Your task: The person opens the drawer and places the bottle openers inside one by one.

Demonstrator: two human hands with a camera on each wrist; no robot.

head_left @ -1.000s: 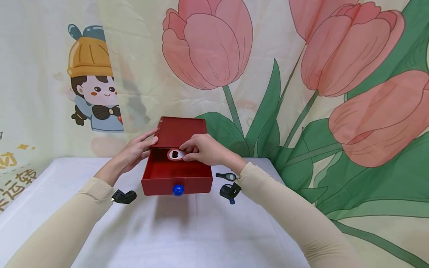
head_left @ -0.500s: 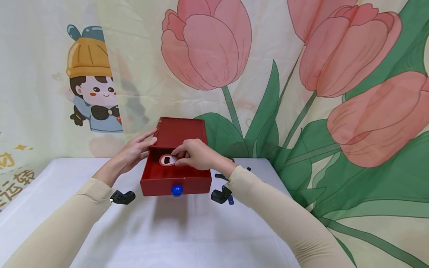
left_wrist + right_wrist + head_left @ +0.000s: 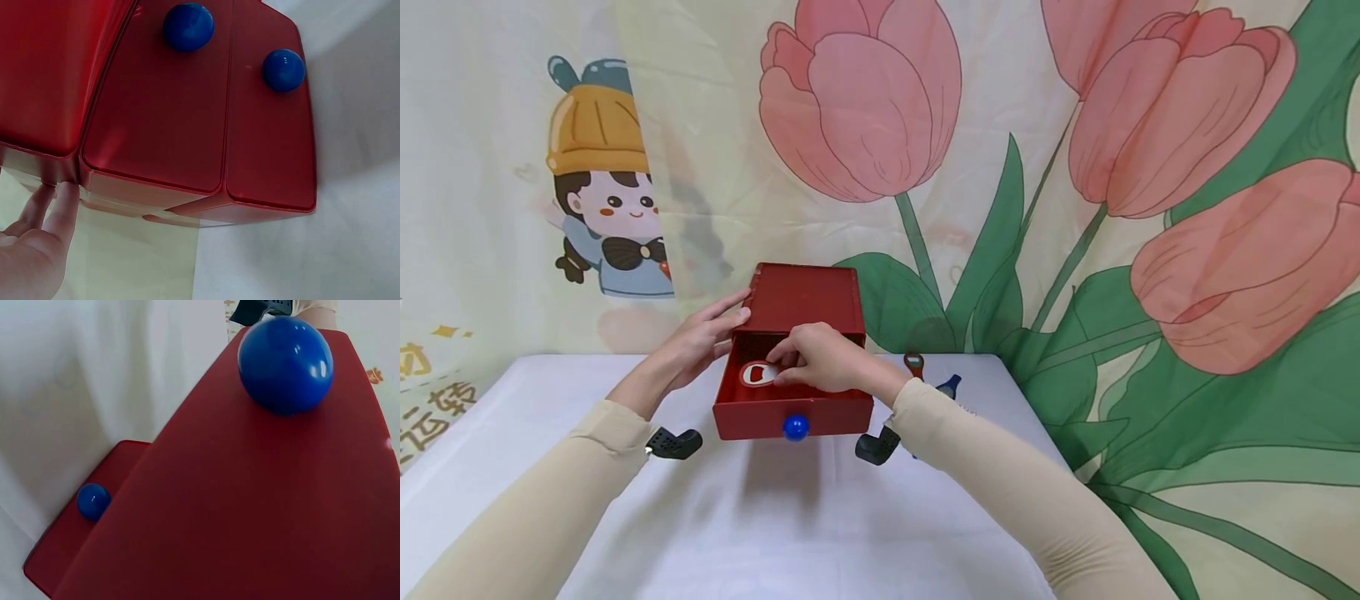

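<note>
Hands: left (image 3: 691,350) touches cabinet (image 3: 805,296), right (image 3: 817,358) pinches opener (image 3: 767,374) at open drawer (image 3: 745,422).

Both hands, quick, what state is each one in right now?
Left hand: open, touching the side of the red cabinet.
Right hand: closed, holding the red-and-white bottle opener.

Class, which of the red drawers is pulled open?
The top drawer, jutting out beneath the right hand; the middle drawer and bottom drawer sit closed.

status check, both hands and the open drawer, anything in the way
Left hand against red cabinet. Right hand pinches oval opener in or above open drawer. No obstruction visible.
</note>
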